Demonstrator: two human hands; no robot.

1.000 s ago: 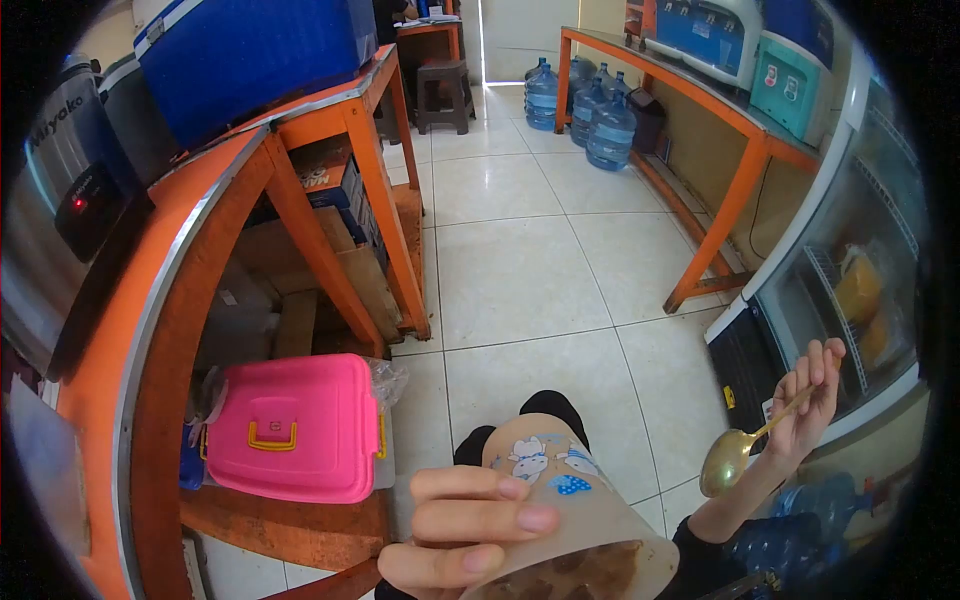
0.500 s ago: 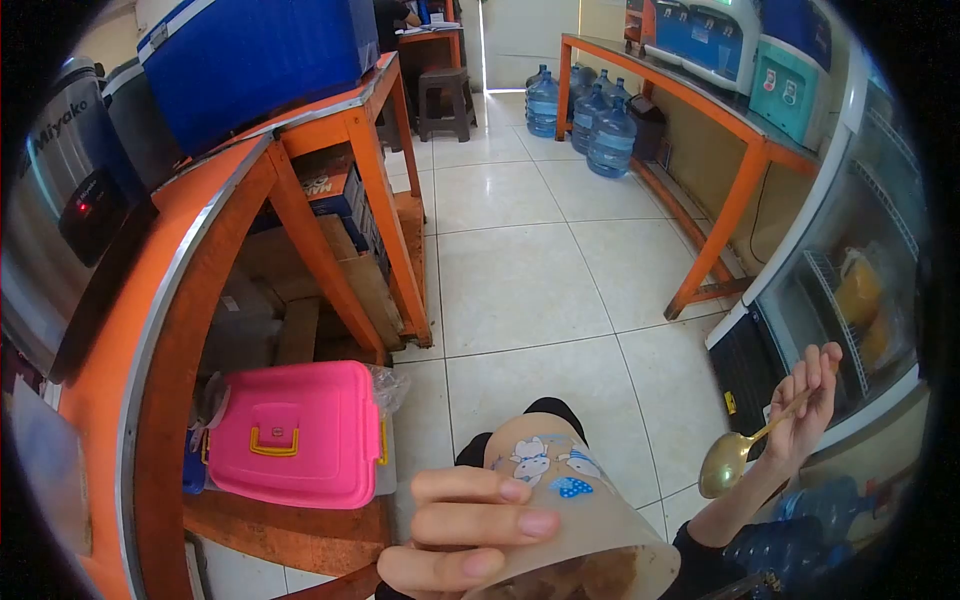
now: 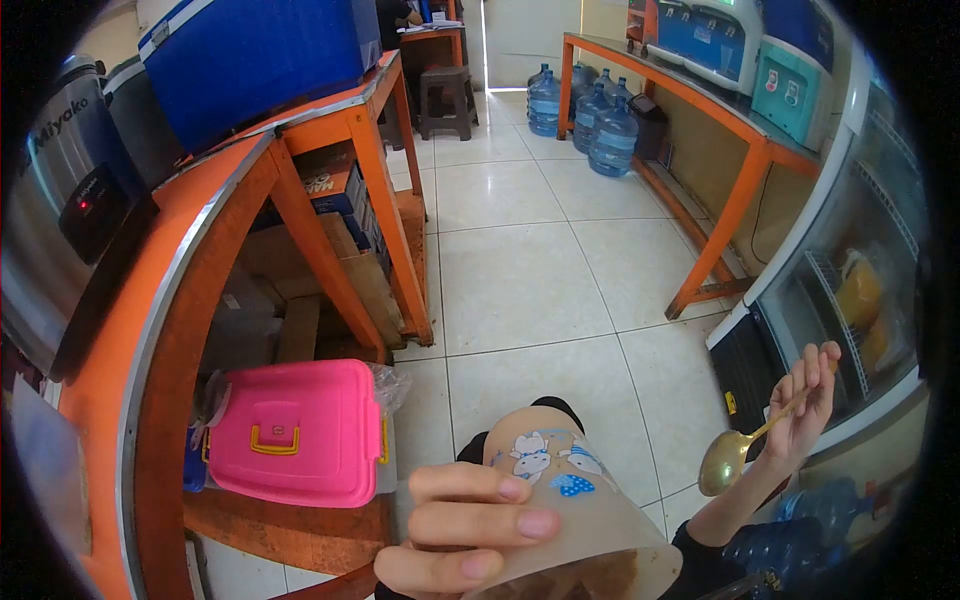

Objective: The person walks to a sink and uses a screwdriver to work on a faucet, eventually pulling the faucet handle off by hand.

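My left hand [image 3: 480, 530] is wrapped around a frosted, see-through cup [image 3: 625, 520] printed with cartoon animals and a blue shape. The cup tilts with its mouth towards me at the bottom edge of the view, and brown contents [image 3: 570, 580] show inside; what they are I cannot make out. Out to the right, my right hand [image 3: 800, 405] grips a gold-coloured spoon [image 3: 725, 462] by its handle. The bowl of the spoon points down and left, apart from the cup.
A pink lidded box [image 3: 290, 435] sits on a low orange shelf at left. Above it, an orange counter [image 3: 190, 260] carries a steel Miyako appliance [image 3: 75, 200] and a blue cooler box [image 3: 265, 65]. Right stand a glass-door fridge [image 3: 850, 280] and water jugs [image 3: 612, 140]. A person is far back.
The brown contents in the cup look different, now smoother and darker near the rim. Both hands and the spoon stay almost where they were.
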